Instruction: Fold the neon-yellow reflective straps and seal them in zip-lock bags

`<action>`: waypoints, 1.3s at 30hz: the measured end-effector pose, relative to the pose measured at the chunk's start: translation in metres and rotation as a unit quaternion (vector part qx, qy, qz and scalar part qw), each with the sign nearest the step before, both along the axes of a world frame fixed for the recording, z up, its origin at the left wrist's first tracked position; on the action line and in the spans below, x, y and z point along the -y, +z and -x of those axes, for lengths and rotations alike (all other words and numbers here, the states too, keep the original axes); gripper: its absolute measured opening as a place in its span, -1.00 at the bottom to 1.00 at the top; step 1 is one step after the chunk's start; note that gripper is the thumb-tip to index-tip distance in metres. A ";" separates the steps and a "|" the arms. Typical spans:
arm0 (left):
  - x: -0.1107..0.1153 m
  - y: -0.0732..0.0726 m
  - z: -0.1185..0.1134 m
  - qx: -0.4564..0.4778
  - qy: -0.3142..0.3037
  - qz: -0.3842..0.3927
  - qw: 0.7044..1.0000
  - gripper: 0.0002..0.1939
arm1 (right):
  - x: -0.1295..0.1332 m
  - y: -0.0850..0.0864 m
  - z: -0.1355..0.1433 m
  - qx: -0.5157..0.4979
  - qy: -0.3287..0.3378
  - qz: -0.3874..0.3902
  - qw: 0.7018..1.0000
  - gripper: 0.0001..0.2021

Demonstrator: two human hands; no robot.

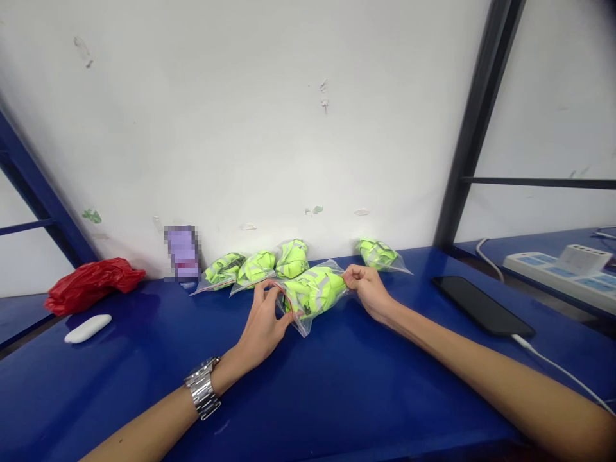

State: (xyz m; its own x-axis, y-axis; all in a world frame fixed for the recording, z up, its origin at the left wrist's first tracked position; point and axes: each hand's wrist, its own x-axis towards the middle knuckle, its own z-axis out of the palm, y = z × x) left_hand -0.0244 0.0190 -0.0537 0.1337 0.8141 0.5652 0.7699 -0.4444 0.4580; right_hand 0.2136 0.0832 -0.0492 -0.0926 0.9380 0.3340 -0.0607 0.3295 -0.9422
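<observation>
A clear zip-lock bag holds a folded neon-yellow garment with pale reflective strips, just above the blue table. My left hand, a metal watch on its wrist, grips the bag's red-edged mouth between thumb and fingers. The bag's opposite end is pinched in my right hand. Behind it along the wall lie similar filled bags: one at the left, another beside it, a third close to the held bag, and one more beyond my right hand.
At the left are a red plastic bag and a white oval case. A blurred purple phone-like screen leans on the wall. To the right, a black phone has a white cable plugged in, near a power strip. Dark metal posts flank the table.
</observation>
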 end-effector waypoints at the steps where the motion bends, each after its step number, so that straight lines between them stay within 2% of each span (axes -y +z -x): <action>1: 0.000 0.000 0.001 -0.008 -0.005 -0.004 1.000 -0.70 | 0.001 0.000 0.000 0.004 0.009 0.000 1.000 -0.79; 5: -0.005 -0.001 0.007 -0.056 -0.021 -0.041 0.997 -0.86 | 0.001 0.001 0.000 0.025 0.028 -0.008 0.999 -0.78; 9: -0.007 -0.001 0.009 -0.146 -0.023 -0.112 0.983 -0.81 | -0.006 0.002 -0.003 0.055 0.007 -0.027 0.998 -0.81; 13: 0.008 0.006 -0.003 -0.235 -0.021 -0.169 0.957 -0.82 | -0.023 0.001 -0.007 0.108 -0.045 -0.041 0.992 -0.79; 15: 0.018 0.010 -0.013 -0.266 -0.021 -0.230 0.936 -0.83 | -0.033 0.001 -0.004 0.136 -0.078 -0.044 0.987 -0.79; 18: 0.029 0.015 -0.025 -0.316 -0.043 -0.335 0.887 -0.82 | -0.048 0.004 0.008 0.171 -0.120 -0.048 0.977 -0.80; 20: 0.032 0.016 -0.029 -0.340 -0.060 -0.373 0.861 -0.79 | -0.056 0.007 0.021 0.189 -0.150 -0.049 0.969 -0.81; 24: 0.038 0.014 -0.025 -0.342 -0.080 -0.379 0.856 -0.82 | -0.070 0.010 0.035 0.219 -0.203 -0.044 0.953 -0.81; 28: 0.051 0.014 -0.019 -0.352 -0.149 -0.351 0.855 -0.83 | -0.079 0.007 0.020 0.245 -0.260 -0.034 0.934 -0.78; 32: 0.059 0.020 -0.018 -0.362 -0.153 -0.365 0.844 -0.78 | -0.086 0.002 0.007 0.273 -0.276 -0.031 0.921 -0.77; 36: 0.073 0.028 -0.018 -0.337 -0.171 -0.375 0.846 -0.77 | -0.099 0.000 0.017 0.306 -0.279 -0.032 0.910 -0.78; 39: 0.095 0.033 -0.013 -0.297 -0.204 -0.342 0.868 -0.73 | -0.108 0.001 0.021 0.328 -0.285 -0.018 0.900 -0.76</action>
State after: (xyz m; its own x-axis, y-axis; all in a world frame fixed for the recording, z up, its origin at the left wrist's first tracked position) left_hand -0.0118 -0.0764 -0.0206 0.7659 0.1319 0.6293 0.4940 -0.7472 -0.4446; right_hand 0.1921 0.1915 -0.0481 0.2120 0.8848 0.4149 0.6943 0.1624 -0.7011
